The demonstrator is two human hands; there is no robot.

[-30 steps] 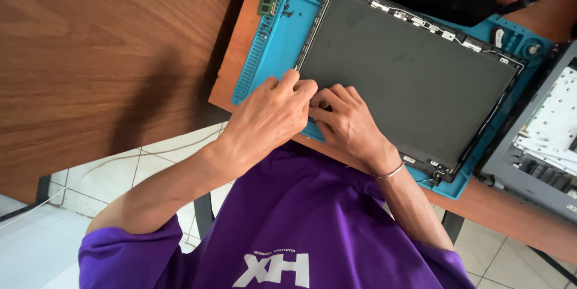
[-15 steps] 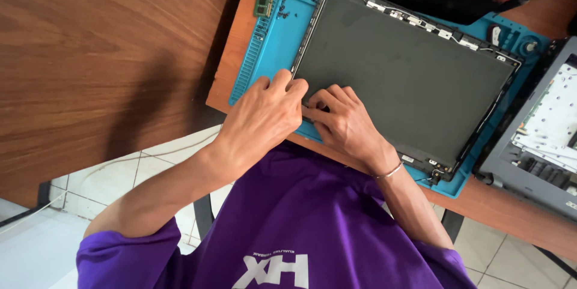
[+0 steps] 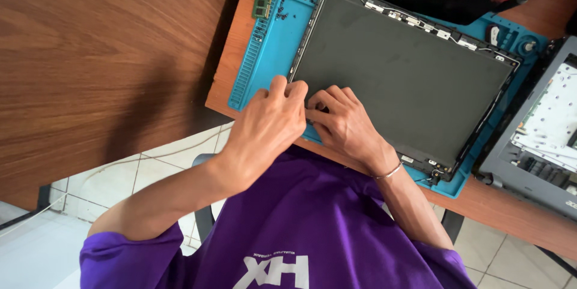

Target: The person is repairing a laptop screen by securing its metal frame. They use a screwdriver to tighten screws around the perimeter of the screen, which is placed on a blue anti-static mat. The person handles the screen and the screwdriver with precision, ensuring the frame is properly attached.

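Seen from above, the left hand (image 3: 267,127) and right hand (image 3: 342,124) meet with fingers curled narrowly, pressing the near left corner of a dark grey rectangular laptop screen panel (image 3: 409,76), which lies flat on a blue silicone repair mat (image 3: 273,48) on the wooden desk (image 3: 231,60).

A matt dark grey laptop screen panel (image 3: 409,79) is being shown on a rubbery-looking blue repair mat (image 3: 273,42). Smooth brown wood grain is being seen on the desk (image 3: 96,54). A thin metal bracelet (image 3: 387,173) is being worn.
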